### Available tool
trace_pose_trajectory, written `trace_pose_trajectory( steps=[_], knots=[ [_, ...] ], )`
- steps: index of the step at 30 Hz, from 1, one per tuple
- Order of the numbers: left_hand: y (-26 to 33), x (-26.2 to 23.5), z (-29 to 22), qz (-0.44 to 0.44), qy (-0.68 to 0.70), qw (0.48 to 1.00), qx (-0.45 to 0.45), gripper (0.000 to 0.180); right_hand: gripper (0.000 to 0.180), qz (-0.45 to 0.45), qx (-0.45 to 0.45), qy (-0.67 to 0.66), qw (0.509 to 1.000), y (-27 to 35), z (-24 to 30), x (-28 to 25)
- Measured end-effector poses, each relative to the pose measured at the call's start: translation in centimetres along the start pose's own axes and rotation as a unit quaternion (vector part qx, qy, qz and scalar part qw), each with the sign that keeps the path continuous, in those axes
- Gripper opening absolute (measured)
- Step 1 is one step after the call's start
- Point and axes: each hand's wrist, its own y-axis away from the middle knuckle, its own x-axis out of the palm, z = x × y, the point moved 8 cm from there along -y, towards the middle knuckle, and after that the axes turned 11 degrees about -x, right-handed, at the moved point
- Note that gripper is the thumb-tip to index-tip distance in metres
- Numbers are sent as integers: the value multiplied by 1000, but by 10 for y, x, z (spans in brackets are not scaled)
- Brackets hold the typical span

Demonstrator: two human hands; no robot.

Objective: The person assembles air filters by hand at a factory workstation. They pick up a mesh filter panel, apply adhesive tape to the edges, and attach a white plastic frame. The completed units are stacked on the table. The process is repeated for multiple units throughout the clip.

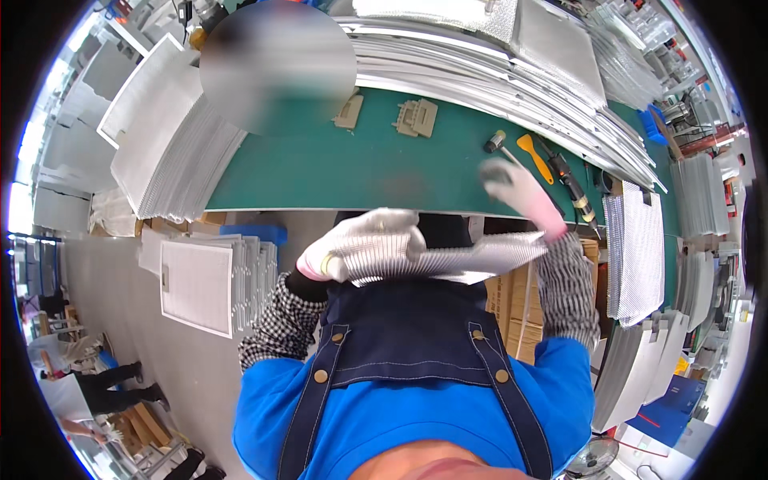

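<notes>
Green worktop (320, 176) fills the middle of the head view, with long silver strips (480, 68) piled along its far side; the left hand (372, 236), gloved and bent inward at the wrist, grasps a ribbed silver panel (448, 260) held before the apron (400, 320), below the table edge; the right hand (508, 186) is raised past the panel's other end, its blurred fingers reaching over the worktop, and I cannot tell whether they grip anything; a mallet (495, 142), yellow scraper (534, 157) and power driver (572, 184) crowd close beyond it.
</notes>
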Motion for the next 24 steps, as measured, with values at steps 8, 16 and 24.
trace_pose_trajectory(
  steps=[8, 16, 24],
  knots=[
    [-1, 7, -5, 15, 24, 999, 27, 110, 63, -25, -23, 417, 908, -156, 68, 54],
    [-16, -21, -5, -38, -10, 999, 29, 116, 31, -37, -26, 542, 839, -110, 2, 12],
    [-48, -95, -10, -179, 84, 979, 53, 107, 39, -153, -1, 17, 988, -78, 59, -89]
  ],
)
